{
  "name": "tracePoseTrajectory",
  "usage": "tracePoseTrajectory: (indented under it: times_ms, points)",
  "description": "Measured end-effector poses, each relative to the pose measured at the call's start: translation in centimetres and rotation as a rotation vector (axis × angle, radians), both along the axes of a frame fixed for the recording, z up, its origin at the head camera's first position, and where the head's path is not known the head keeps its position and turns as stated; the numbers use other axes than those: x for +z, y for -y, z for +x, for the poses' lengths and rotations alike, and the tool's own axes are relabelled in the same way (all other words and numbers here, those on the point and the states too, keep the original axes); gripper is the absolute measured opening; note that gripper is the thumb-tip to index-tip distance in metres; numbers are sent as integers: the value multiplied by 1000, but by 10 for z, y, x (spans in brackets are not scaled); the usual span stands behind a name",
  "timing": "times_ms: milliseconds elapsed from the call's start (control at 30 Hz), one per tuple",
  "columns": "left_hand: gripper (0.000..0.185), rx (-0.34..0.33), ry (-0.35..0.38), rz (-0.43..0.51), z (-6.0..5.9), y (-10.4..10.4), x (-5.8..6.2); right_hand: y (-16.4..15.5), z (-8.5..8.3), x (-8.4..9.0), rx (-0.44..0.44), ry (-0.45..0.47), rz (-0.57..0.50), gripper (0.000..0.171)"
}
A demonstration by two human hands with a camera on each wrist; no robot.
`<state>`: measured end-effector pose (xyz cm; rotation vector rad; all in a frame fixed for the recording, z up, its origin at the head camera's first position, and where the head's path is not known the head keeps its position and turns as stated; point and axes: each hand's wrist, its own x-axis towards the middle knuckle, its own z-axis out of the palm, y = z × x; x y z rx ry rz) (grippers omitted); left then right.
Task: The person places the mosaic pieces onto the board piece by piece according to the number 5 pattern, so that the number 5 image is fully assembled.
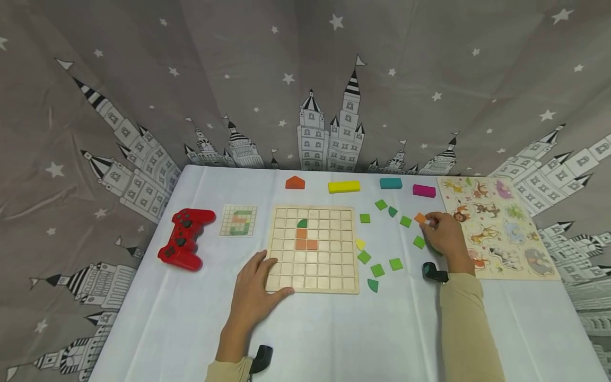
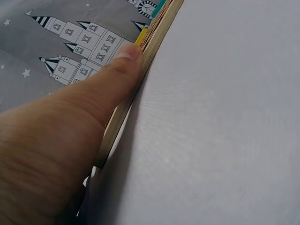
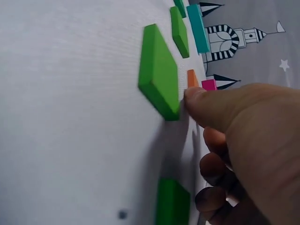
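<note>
A wooden grid board [image 1: 312, 268] lies in the middle of the white table, with a green quarter-round piece [image 1: 302, 223] and orange tiles [image 1: 305, 244] set in it. My left hand [image 1: 272, 276] rests flat on its near left corner; in the left wrist view the thumb [image 2: 117, 75] lies along the board's edge [image 2: 119, 124]. To the right, my right hand [image 1: 428, 221] pinches a small orange tile [image 1: 420, 217] on the cloth. The right wrist view shows its thumb [image 3: 220, 105] at that orange tile [image 3: 192, 77], beside a green tile [image 3: 159, 70], with the other fingers curled.
Several loose green tiles [image 1: 377, 269] and a yellow one [image 1: 360, 244] lie between board and right hand. A red game controller [image 1: 183, 239] and a pattern card [image 1: 238, 220] lie at left. Orange [image 1: 295, 183], yellow [image 1: 343, 186], teal [image 1: 390, 183] and magenta [image 1: 424, 190] blocks line the back. An animal puzzle [image 1: 496, 228] lies at right.
</note>
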<state>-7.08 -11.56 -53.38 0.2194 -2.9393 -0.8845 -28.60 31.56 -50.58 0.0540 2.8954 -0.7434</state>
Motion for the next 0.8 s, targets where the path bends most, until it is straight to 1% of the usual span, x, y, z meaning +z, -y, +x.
tracePoseTrajectory:
  times_ms: [133,267,433,533,667,800]
  points:
    - [87,4,-10,-3,1,0,0,4,0,-2,10,-4,29,41]
    - [88,0,-13,-10,1,0,0,4,1,-2,17,-27,30,43]
    - [87,-1,-33,-21,1,-1,-1,5,6,-1,18,-48,2,46]
    - [87,1,-45,-22,1,-2,-2,8,12,2,10,-67,-37,46]
    - [87,3,-27,-18,1,-1,-1,18,22,5,47,-151,-102,40]
    - [87,1,-10,-17,2,-1,0,37,33,9,131,-235,-133,32]
